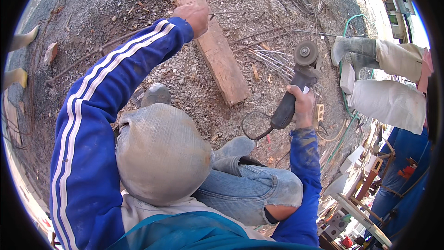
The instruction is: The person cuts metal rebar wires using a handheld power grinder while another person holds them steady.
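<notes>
My left hand [192,17] is closed over a thick wooden plank [217,60] lying on the gravel. A thin, rusty steel bar [236,12] comes out of its right side, and the fingers look wrapped round that bar. The underside of the grip is hidden. In my right hand [303,104] is a dark angle grinder [289,102], held by its body off to the plank's right. Its round disc [306,53] points away from me, apart from the bar. A black cord [259,135] loops from the grinder's near end.
More steel bars [263,37] and loose rods [277,60] lie beyond the plank. A pale socket block [319,113] sits right of my right hand. A green hose [344,97] runs past another person's boots [347,48] on the right. More boots [18,78] show at far left.
</notes>
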Motion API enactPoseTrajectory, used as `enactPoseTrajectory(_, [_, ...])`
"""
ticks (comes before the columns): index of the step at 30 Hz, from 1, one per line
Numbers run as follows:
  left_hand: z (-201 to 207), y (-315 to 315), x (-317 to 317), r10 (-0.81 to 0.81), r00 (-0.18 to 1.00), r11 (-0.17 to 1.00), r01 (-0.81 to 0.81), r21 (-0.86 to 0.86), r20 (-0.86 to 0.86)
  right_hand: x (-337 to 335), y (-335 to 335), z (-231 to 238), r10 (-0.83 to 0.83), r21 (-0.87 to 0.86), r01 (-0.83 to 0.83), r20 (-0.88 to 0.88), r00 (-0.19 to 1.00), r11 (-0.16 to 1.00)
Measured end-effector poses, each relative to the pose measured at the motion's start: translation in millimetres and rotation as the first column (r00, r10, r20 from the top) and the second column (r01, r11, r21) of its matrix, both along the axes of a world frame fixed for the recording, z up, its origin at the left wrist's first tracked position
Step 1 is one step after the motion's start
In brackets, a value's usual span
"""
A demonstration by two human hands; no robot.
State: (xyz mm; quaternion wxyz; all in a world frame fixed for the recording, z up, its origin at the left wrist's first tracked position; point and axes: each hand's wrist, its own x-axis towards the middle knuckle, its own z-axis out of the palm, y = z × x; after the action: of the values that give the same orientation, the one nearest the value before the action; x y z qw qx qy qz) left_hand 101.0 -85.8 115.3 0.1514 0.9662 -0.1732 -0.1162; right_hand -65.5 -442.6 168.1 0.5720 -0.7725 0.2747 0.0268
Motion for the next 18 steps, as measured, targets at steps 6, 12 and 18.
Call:
enactPoseTrajectory(6, [-83,53,-86,0.178,0.963,0.984,-0.176,-0.032,0.202,6,16,-6,0.005,-0.009,-0.006,-0.016,1.000,1.000])
enactPoseTrajectory(12, [-102,140,-150,0.255,0.957,0.961,-0.267,-0.075,-0.135,8,17,-12,0.055,0.051,-0.052,-0.068,0.996,0.997])
enactPoseTrajectory(18, [-86,150,-145,0.257,0.958,0.912,-0.285,-0.296,-0.129,17,33,-11,0.103,0.011,-0.104,0.019,0.994,0.995])
